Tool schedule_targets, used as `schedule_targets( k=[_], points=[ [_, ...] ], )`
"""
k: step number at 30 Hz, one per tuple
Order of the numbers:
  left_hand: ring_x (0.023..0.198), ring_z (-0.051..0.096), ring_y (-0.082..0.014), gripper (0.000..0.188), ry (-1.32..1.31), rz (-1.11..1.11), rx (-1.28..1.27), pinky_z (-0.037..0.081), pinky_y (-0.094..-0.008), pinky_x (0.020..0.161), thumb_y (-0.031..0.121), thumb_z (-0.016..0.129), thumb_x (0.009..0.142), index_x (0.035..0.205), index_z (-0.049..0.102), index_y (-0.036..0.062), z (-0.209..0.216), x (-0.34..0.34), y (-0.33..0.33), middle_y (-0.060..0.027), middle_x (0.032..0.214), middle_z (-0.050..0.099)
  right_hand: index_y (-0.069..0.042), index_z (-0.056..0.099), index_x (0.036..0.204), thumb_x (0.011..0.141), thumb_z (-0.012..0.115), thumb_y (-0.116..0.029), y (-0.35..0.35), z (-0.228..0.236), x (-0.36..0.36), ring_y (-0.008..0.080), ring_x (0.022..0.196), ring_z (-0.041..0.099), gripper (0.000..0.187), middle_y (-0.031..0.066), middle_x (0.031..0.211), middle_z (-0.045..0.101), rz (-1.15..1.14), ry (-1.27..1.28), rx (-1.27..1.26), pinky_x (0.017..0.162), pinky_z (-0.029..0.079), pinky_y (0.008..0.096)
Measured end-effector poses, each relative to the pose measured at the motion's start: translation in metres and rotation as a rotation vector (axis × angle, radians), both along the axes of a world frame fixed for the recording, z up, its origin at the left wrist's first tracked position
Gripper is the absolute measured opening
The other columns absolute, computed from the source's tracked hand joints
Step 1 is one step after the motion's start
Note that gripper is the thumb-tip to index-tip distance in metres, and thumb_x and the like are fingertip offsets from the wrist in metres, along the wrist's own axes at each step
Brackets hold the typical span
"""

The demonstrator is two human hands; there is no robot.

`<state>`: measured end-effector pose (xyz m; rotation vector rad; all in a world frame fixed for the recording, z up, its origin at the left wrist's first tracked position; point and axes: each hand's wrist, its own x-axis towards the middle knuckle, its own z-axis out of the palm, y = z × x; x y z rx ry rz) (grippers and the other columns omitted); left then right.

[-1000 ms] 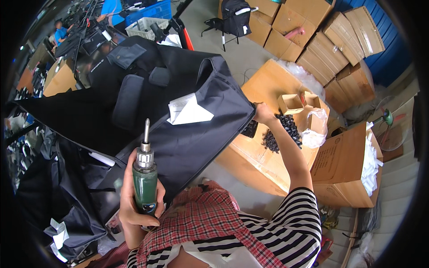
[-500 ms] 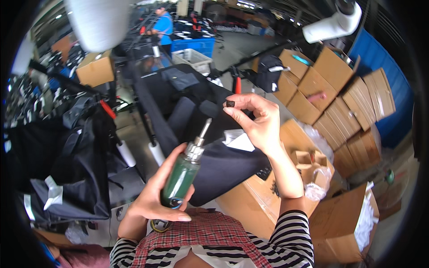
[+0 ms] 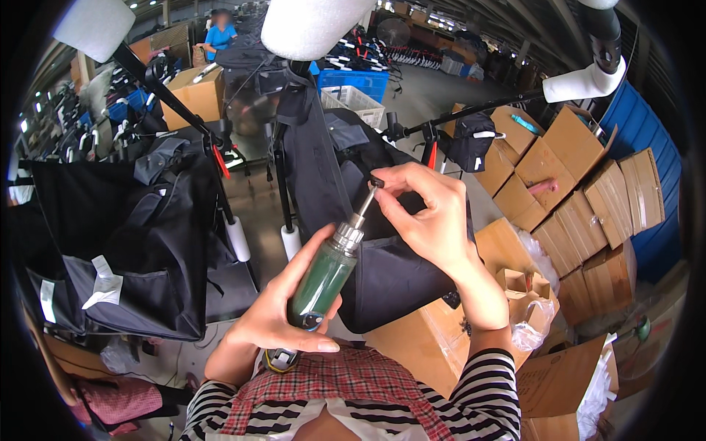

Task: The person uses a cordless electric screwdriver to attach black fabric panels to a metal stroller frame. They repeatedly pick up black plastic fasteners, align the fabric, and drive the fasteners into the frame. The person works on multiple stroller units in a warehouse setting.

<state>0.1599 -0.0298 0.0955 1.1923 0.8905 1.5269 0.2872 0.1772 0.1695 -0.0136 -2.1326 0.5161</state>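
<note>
1. Your left hand is holding a green driver in its fingers.
2. Your right hand is pinching a small black piece at the driver's tip.
3. Black cloth is showing behind.

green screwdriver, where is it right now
In the head view, the green screwdriver is slightly left of centre, held in the left hand, its bit right by the small black piece in the right hand.

tiny black piece in the right fingers, its shape unclear
</note>
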Motion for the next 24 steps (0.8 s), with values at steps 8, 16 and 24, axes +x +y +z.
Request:
schedule_targets(
  k=[8, 16, 24],
  points=[
    [0.056, 0.06, -0.0169, 0.138, -0.309, -0.248, 0.137, 0.046, -0.027, 0.053, -0.003, 0.088, 0.058, 0.161, -0.003, 0.0098, -0.02, -0.012, 0.001, -0.0152, 0.086, 0.06, 0.004, 0.071, 0.103, 0.077, 0.074, 0.009, -0.007, -0.014, -0.017, 0.0279, 0.08, 0.071, 0.027, 0.015, 0.097, 0.071, 0.15, 0.345, 0.245, 0.069, 0.057, 0.0328],
    [0.052, 0.062, -0.021, 0.143, -0.477, 0.069, 0.378, 0.05, -0.0297, 0.044, 0.0, 0.085, 0.055, 0.161, -0.009, 0.0179, -0.012, -0.028, -0.01, -0.0185, 0.083, 0.058, 0.003, 0.061, 0.117, 0.082, 0.074, -0.002, -0.058, -0.018, -0.005, 0.0335, 0.092, 0.07, 0.037, 0.018, 0.102, 0.069, 0.168, -0.134, 0.122, 0.082, 0.057, 0.0386],
    [0.058, 0.067, -0.0253, 0.129, -0.398, 0.013, 0.561, 0.056, -0.0544, 0.081, -0.002, 0.082, 0.06, 0.158, 0.001, 0.0156, -0.019, -0.047, -0.013, -0.0187, 0.091, 0.055, 0.005, 0.061, 0.118, 0.078, 0.058, 0.014, -0.078, -0.077, -0.049, 0.028, 0.07, 0.07, 0.041, 0.0157, 0.081, 0.068, 0.289, -0.183, -0.101, 0.065, 0.058, 0.0393]
  ],
)
